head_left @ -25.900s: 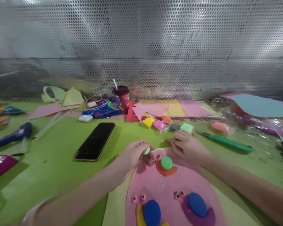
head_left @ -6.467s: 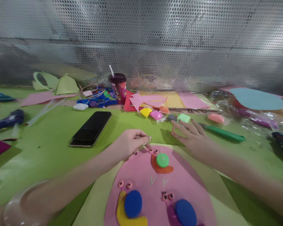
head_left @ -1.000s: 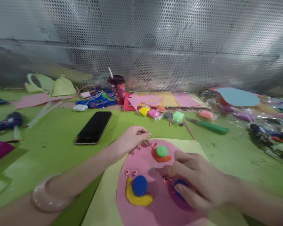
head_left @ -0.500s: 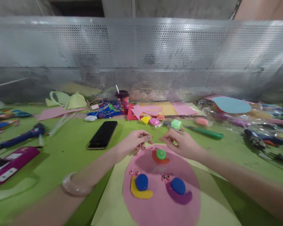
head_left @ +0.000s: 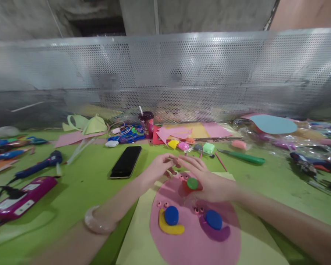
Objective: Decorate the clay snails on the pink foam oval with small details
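Note:
A pink paper circle (head_left: 195,243) lies on a pale yellow sheet (head_left: 135,246) in front of me. It carries three clay snails: an orange one with a green shell (head_left: 192,183), a yellow one with a blue shell (head_left: 171,220) and a purple one with a blue shell (head_left: 214,224). My left hand (head_left: 157,170) hovers at the circle's far edge, fingertips pinched on something too small to make out. My right hand (head_left: 208,180) lies over the orange snail, fingers stretched left until they meet the left fingertips. A pale bangle (head_left: 95,222) sits on my left wrist.
A black phone (head_left: 126,166) lies left of the hands. Behind are clay packets (head_left: 183,146), a green clay block (head_left: 209,148), a green-handled knife (head_left: 244,157), a cup with a straw (head_left: 147,124) and coloured paper. A blue glue gun (head_left: 38,167) and purple case (head_left: 19,198) lie left. A perforated metal screen (head_left: 182,77) closes the back.
My right hand has swung left and down over the orange snail, its fingertips now meeting the left hand's. The view has tilted up slightly. The left hand has hardly moved.

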A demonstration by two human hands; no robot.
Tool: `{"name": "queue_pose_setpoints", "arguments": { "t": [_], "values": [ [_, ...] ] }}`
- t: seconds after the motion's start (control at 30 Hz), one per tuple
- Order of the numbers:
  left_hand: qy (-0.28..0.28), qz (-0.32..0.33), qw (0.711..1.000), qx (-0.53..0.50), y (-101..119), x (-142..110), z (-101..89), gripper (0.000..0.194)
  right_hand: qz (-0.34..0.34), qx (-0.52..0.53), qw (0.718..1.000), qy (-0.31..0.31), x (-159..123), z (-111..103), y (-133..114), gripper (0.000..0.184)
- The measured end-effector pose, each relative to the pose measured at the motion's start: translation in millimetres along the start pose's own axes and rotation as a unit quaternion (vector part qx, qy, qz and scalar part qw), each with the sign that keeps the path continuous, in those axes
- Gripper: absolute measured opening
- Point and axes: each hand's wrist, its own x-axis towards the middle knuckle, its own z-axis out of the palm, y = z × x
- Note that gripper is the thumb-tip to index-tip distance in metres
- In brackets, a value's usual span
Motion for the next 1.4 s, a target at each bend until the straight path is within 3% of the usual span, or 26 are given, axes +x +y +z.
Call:
{"name": "queue_pose_setpoints", "arguments": {
  "t": [0.1,0.27,0.5,0.63,0.93,1.07,1.2,1.4],
  "values": [
    [-0.005,0.018,1.000,-0.017,-1,0,3.1,0.026,0.005,-0.006,1.000,-0.023,1,-2,-4,0.099],
    [-0.023,0.036,0.998,-0.039,2,0,8.4,0.034,-0.013,-0.019,1.000,-0.004,1,-4,-8,0.087],
    [-0.042,-0.017,0.988,-0.148,8,-9,22.0,0.038,-0.039,-0.070,0.972,0.222,5,6,9,0.036],
    [-0.038,-0.009,0.988,-0.152,9,-12,28.6,0.036,-0.091,-0.103,0.951,0.278,5,6,9,0.023],
    [-0.058,0.003,0.988,-0.142,8,-14,31.0,0.033,-0.052,-0.094,0.948,0.299,4,9,2,0.018],
    [-0.044,-0.025,0.992,-0.118,5,-9,32.5,0.033,-0.080,-0.123,0.941,0.304,5,12,9,0.018],
    [-0.028,-0.032,0.995,-0.086,5,-8,37.1,0.033,-0.110,-0.171,0.932,0.301,4,12,13,0.027],
    [-0.072,-0.003,0.997,-0.040,12,-13,39.9,0.027,-0.144,-0.180,0.924,0.306,0,13,10,0.044]
  ]
}}
